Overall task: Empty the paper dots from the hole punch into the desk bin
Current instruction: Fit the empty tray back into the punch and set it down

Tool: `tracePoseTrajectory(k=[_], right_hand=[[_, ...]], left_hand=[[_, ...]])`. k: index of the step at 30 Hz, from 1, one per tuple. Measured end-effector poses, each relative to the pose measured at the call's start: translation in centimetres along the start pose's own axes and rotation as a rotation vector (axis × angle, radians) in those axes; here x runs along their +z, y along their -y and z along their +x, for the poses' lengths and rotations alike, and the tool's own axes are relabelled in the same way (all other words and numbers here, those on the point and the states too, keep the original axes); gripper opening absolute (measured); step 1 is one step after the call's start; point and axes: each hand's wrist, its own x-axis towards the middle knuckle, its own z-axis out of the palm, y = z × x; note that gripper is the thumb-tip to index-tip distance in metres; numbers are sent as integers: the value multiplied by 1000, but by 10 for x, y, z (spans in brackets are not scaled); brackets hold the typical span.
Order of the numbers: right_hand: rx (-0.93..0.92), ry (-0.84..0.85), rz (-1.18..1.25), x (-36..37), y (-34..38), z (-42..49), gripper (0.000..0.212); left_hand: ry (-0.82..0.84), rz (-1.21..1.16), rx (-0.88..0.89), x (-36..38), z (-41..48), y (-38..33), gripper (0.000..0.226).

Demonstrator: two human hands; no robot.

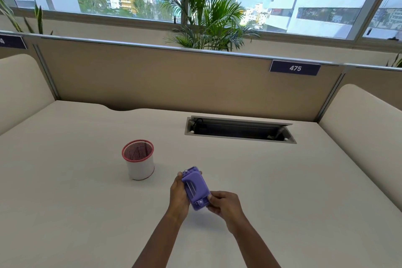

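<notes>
Both hands' fingers pinch the purple plastic hole punch (196,188): left hand (178,194) alongside, right hand (224,203) at its near end; red-rimmed white mesh desk bin (139,160) at ten o'clock.

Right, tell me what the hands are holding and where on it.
Both hold the purple hole punch off the desk. The left hand wraps its left side up to the far end; the right hand pinches the near end.

My desk (87,213): cream surface. Desk bin (138,160) standing upright left of centre. Cable tray opening (239,129) recessed near the far edge, right of centre, well apart from bin.
</notes>
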Motion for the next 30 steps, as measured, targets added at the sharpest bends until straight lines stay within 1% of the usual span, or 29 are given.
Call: tracePoseTrajectory(k=[3, 6, 9, 12, 16, 19, 21, 23, 25, 26, 28, 30], right_hand=[[21, -39, 30, 1, 1, 0, 20], [44, 6, 48, -2, 4, -3, 8], [75, 54, 35, -6, 7, -4, 12], [94, 44, 72, -9, 6, -2, 18], [90, -24, 136, -10, 4, 0, 21], [53, 1, 100, -17, 4, 2, 21], [38, 49, -11, -22, 6, 2, 17], [33, 80, -169, -23, 8, 0, 11], [22, 97, -246, -24, 10, 1, 17], [23, 100, -238, -24, 11, 1, 18], [34, 94, -145, -24, 12, 0, 20], [41, 60, -33, -26, 12, 0, 22]], left_hand=[[1, -19, -18, 2, -2, -1, 35], [-13, -26, -60, 1, -1, -2, 35], [-41, -38, -103, -1, 0, -2, 33], [-45, -1, -109, 2, -2, -2, 32], [-57, 133, -94, 11, -9, 2, 25], [60, 274, -62, 6, -18, 7, 29], [109, 363, -55, 5, -23, 6, 30], [109, 501, -32, 7, -24, 4, 29], [89, 646, -8, 11, -24, 3, 24], [92, 713, 7, 13, -24, 3, 23], [108, 797, 30, 16, -22, 2, 23], [121, 781, 19, 19, -24, 2, 24]])
